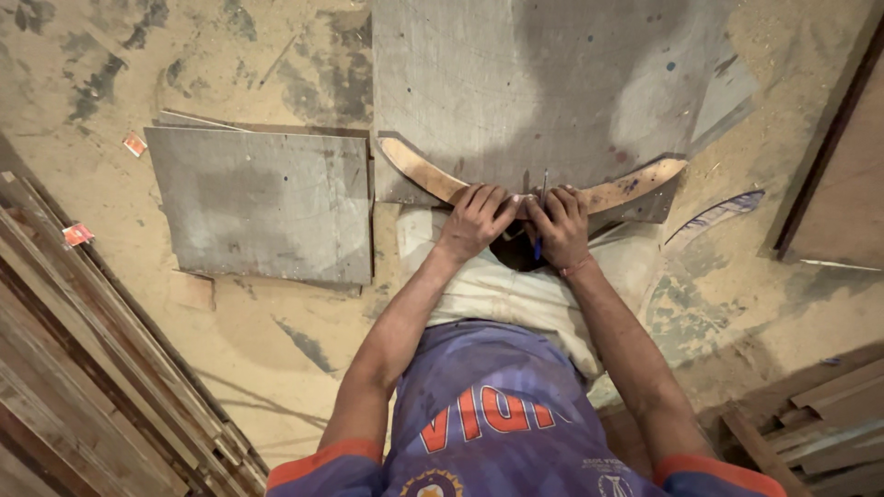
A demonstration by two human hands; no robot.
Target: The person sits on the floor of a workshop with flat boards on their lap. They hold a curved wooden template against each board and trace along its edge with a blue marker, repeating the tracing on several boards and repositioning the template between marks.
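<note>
Curved wooden template (pixel 608 191), a thin boomerang-like strip, lies across the near edge of a large grey board (pixel 516 83) on the sawdust-covered floor (pixel 276 340), in the middle of the scene and just beyond the person's knees. Fingers (pixel 486 199) of the left hand (pixel 474 221) are curled down and press flat on the strip's middle, apparently pinning it to the board rather than closing round it. Fingers (pixel 564 204) of the right hand (pixel 560 230) are closed on a slim pen or pencil (pixel 542 189), held upright with its top touching or just beside the strip's far edge; the blue lower end shows below the hand. Both hands sit side by side, nearly touching.

The step in hand appears to be tracing the strip's outline onto the grey board. The next move, by this reading, calls for steady downward pressure from the left hand so the strip does not shift, while the marker follows the curve outward toward the right tip.

A second grey board (pixel 262 198) lies to the left, well apart from the hands. A curved offcut with blue marking (pixel 718 214) lies to the right. Stacked wooden planks (pixel 83 368) fill the near left, and more timber pieces (pixel 820 414) the near right.
</note>
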